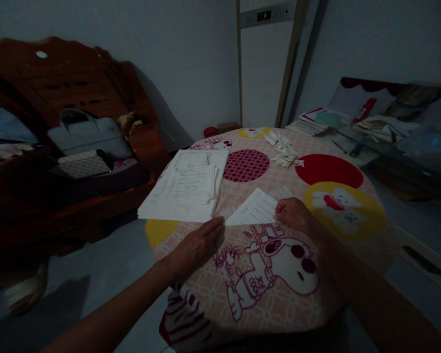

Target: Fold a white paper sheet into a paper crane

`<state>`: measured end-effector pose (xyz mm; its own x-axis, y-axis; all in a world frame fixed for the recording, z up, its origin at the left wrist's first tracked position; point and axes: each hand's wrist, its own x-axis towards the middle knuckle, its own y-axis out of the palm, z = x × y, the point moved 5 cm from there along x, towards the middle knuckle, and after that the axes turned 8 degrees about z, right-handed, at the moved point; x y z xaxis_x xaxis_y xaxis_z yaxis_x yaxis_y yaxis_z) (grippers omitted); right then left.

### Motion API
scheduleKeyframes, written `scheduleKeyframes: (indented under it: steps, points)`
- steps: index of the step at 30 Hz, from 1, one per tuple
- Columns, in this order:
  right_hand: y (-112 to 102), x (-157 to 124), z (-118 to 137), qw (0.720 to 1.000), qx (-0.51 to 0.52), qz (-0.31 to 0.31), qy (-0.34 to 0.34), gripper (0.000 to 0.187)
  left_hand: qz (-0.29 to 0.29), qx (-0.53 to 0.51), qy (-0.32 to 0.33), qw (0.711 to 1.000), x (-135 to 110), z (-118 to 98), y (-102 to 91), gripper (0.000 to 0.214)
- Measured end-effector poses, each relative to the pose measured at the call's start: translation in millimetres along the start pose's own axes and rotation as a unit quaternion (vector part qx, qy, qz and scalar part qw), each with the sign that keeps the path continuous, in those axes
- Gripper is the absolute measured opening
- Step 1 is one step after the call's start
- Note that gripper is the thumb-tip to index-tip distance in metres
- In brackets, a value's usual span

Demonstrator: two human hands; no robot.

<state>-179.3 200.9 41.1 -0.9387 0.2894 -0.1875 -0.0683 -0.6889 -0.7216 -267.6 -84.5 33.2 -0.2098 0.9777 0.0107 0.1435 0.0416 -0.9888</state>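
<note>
A sheet of paper [255, 208] with writing on it lies folded into a triangle on the patterned tablecloth [213, 304]. At its left corner rests my left hand [204, 240], fingers stretched out flat and close together. My right hand [291, 213] pinches the paper's right corner, its fingers curled, with the thumb side partly hidden. Just beyond my left hand is a stack of written sheets [152, 208], smaller pages lying on top of larger ones.
Folded paper pieces [284, 149] lie in a small heap at the table's far side. Papers and books [310, 122] sit on a glass surface to the right. A carved wooden seat [143, 142] on the left holds a pale handbag [90, 137]. A tall white appliance [264, 68] stands behind.
</note>
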Motion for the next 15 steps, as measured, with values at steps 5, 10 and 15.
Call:
scheduleKeyframes:
  steps: [5, 10, 15]
  points:
    - [-1.7, -7.7, 8.4, 0.998, -0.055, -0.007, -0.007, 0.006, -0.08, -0.068, -0.052, 0.993, 11.0, 4.8, -25.7, 0.032]
    - [-13.5, -13.8, -2.2, 0.982, -0.111, -0.147, -0.048, 0.015, -0.084, -0.133, -0.094, 0.983, 61.8, 3.1, -30.2, 0.056]
    - [-3.9, -23.2, -12.5, 0.953, -0.176, -0.172, -0.178, 0.034, -0.056, -0.096, -0.112, 0.988, 89.6, -4.1, -8.7, 0.074]
